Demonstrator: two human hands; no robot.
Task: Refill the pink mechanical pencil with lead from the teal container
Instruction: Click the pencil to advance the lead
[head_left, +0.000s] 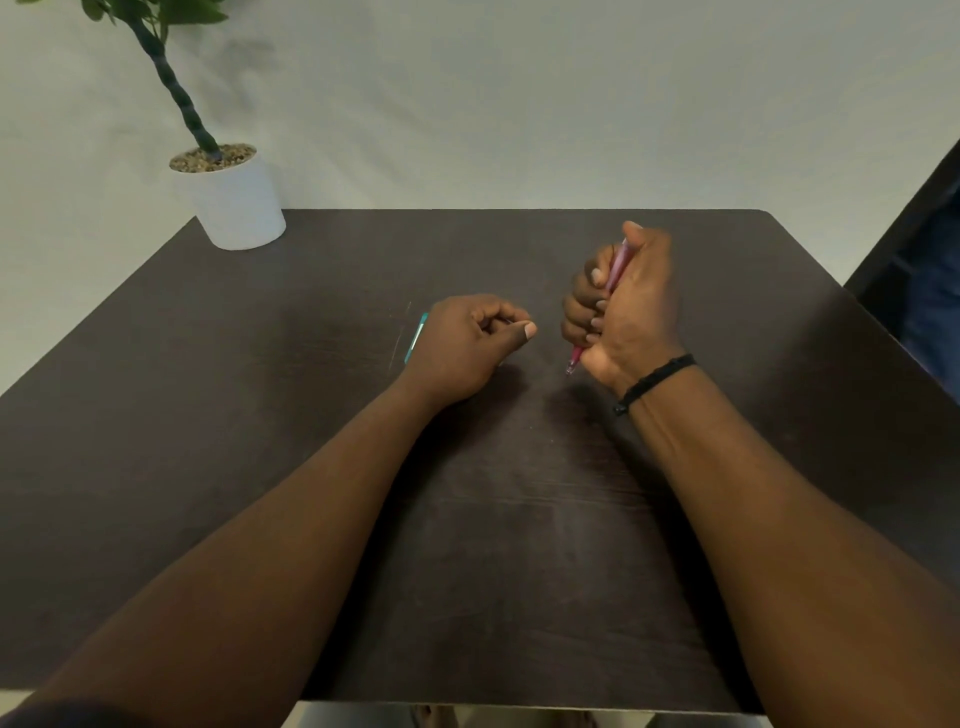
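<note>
At the right of centre on the dark table (260, 415), I see the pink mechanical pencil (618, 267) enclosed in the right hand (623, 306). All four fingers (584, 299) wrap the barrel and the thumb lies along its upper part. The pencil stands steeply tilted: its upper end leans away from me at the top of the fist, and its tip (571, 368) emerges below the heel of the hand, pointing down toward the tabletop. I cannot tell whether the tip touches the surface. A dark cord bracelet (654, 382) circles the right wrist.

The left hand (467, 348) sits just beside the right hand, apart from it, with its wrist low over the table. Its fingers are curled inward and the thumb is brought against the index finger. Whether a piece of lead is pinched there I cannot tell; nothing is visible between the fingertips.

The teal container (415, 338) lies flat on the table directly behind the left hand. Only a narrow teal edge shows past the back of the hand; the rest is hidden.

At the far left corner of the table stands a white pot (236, 205), topped with pebbles and holding a green plant (171, 78). A pale wall (519, 104) rises behind the table.
</note>
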